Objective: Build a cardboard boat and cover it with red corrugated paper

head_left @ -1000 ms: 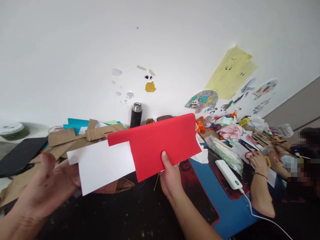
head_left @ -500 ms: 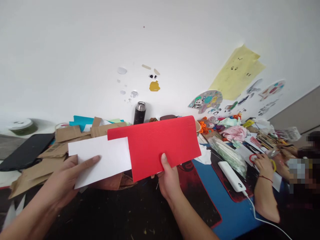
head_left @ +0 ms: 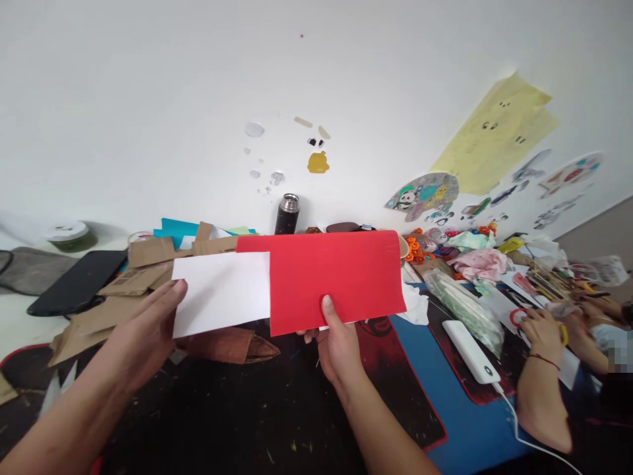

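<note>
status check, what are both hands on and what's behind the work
Right hand gripping red sheet at lower edge. Left hand at left edge of white paper. Behind: cardboard scraps, black bottle.

White wall (head_left: pixel 163 99) across the whole upper half, smooth; small red dot (head_left: pixel 301 35) high at 12 o'clock. Gold cutout (head_left: pixel 318 162) lower at 12; pale grey oval (head_left: pixel 254 129) at 11, smaller scraps beneath. Yellow sheet (head_left: pixel 489 138) at 2, tilted, small dark marks. Panda collage (head_left: pixel 430 192), curved outline, between 2 and 3, touching the sheet's lower end. Greyish-brown panel (head_left: pixel 603 218) at 3, slanted upper edge. Tabletop (head_left: pixel 440 376) blue at 4, red-edged dark mats (head_left: pixel 415 410) at 4 to 5. Light soft, even.
</note>
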### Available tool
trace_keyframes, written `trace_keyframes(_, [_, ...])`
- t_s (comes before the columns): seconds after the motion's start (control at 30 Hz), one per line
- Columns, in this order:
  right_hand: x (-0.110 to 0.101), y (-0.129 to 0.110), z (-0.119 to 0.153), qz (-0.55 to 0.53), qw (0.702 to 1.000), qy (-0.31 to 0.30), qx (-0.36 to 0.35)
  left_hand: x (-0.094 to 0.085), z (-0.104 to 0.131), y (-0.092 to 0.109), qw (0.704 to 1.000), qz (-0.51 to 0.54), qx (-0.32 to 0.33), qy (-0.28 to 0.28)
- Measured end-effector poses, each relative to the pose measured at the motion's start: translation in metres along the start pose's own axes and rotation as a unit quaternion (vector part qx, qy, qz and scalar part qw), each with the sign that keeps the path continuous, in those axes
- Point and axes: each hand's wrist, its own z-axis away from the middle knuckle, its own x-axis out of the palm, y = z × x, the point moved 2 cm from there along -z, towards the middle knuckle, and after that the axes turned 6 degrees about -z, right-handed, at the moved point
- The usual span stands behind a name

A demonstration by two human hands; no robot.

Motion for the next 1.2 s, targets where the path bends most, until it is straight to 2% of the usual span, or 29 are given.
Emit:
trace_keyframes(0.07, [-0.005, -0.004, -0.004, -0.015, 1.000, 0.014, -0.007, -0.006, 0.004, 0.004, 0.992, -0.103, 0.067, 0.011])
trace_keyframes(0.1, [-0.007, -0.005, -0.006, -0.019, 1.000, 0.021, -0.012, -0.008, 0.007, 0.006, 0.979, -0.175, 0.101, 0.025])
trace_keyframes(0.2, [-0.011, -0.007, -0.008, -0.014, 0.999, 0.026, -0.019, -0.013, 0.017, 0.008, 0.912, -0.364, 0.171, 0.080])
trace_keyframes(0.27, [-0.011, -0.005, -0.008, -0.009, 0.999, 0.024, -0.019, -0.015, 0.023, 0.004, 0.879, -0.426, 0.185, 0.105])
trace_keyframes(0.37, [-0.009, -0.002, -0.007, -0.007, 1.000, 0.023, -0.017, -0.021, 0.030, -0.004, 0.846, -0.474, 0.202, 0.138])
trace_keyframes(0.47, [-0.008, 0.000, -0.008, -0.007, 1.000, 0.024, -0.019, -0.028, 0.035, -0.009, 0.818, -0.529, 0.165, 0.155])
trace_keyframes(0.53, [-0.007, 0.000, -0.009, -0.008, 1.000, 0.019, -0.017, -0.032, 0.034, -0.015, 0.814, -0.557, 0.115, 0.121])
trace_keyframes(0.6, [-0.006, 0.001, -0.009, -0.008, 1.000, 0.015, -0.012, -0.035, 0.031, -0.022, 0.813, -0.567, 0.098, 0.084])
trace_keyframes(0.7, [-0.004, 0.004, -0.009, -0.005, 1.000, 0.010, -0.008, -0.039, 0.025, -0.035, 0.818, -0.560, 0.112, 0.070])
trace_keyframes(0.83, [-0.002, 0.008, -0.007, 0.004, 1.000, 0.004, 0.002, -0.044, 0.016, -0.055, 0.843, -0.524, 0.118, 0.021])
trace_keyframes(0.93, [-0.001, 0.010, -0.006, 0.005, 1.000, 0.003, 0.004, -0.044, 0.011, -0.064, 0.845, -0.522, 0.115, -0.002])
trace_keyframes(1.07, [0.001, 0.013, -0.005, 0.001, 1.000, -0.001, 0.006, -0.041, 0.008, -0.066, 0.861, -0.496, 0.115, -0.004])
trace_keyframes(1.2, [0.005, 0.017, -0.004, 0.001, 1.000, -0.012, 0.015, -0.037, 0.009, -0.058, 0.880, -0.461, 0.114, -0.015])
